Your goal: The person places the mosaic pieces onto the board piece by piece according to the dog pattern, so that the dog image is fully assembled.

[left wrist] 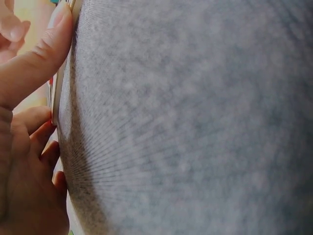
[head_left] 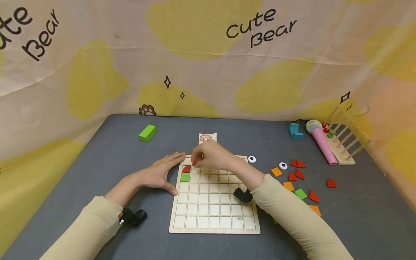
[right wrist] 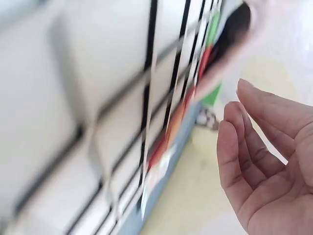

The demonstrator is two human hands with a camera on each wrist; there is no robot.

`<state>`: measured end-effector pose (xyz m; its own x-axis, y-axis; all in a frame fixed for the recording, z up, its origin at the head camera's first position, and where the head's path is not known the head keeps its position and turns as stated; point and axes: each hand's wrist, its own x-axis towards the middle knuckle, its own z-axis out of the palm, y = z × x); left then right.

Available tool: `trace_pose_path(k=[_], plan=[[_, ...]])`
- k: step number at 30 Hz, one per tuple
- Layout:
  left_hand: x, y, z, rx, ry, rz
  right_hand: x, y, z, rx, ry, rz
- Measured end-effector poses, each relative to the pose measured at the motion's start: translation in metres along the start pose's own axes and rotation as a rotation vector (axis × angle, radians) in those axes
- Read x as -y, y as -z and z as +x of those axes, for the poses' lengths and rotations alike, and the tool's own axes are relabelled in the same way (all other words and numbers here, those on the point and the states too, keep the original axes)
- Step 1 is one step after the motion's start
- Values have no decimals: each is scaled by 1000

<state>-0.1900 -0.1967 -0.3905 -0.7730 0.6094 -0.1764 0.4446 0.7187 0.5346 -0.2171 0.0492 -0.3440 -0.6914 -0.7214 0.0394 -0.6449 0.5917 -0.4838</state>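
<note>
Beige fabric sleeve (head_left: 84,225) leads to the left hand (head_left: 158,174), spread along the pale wooden grid board (head_left: 214,230)'s left edge. Near the board's far-left corner sits a flat red piece (head_left: 195,162), likely light, stiff, best edge-gripped; over it, the right hand (head_left: 212,155) bends its fingers, pinching nothing visible.

1. board (head_left: 203,209): pale wood, gridded, flat on the tabletop (head_left: 146,238).
2. green square (head_left: 185,177): flat in the leftmost column, third cell down.
3. red quarter-round (head_left: 186,168): in the cell just above.
4. second red piece (head_left: 195,161): partly hidden, at the top row's second cell.
</note>
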Motion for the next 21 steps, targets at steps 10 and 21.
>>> trace_pose_path(k=[10, 21], plan=[[-1, 0, -1, -5, 16, 4, -53, 48, -54, 12, -145, 59], [-3, -2, -1, -10, 18, -1, -85, 64, -96, 216, -187, 55]])
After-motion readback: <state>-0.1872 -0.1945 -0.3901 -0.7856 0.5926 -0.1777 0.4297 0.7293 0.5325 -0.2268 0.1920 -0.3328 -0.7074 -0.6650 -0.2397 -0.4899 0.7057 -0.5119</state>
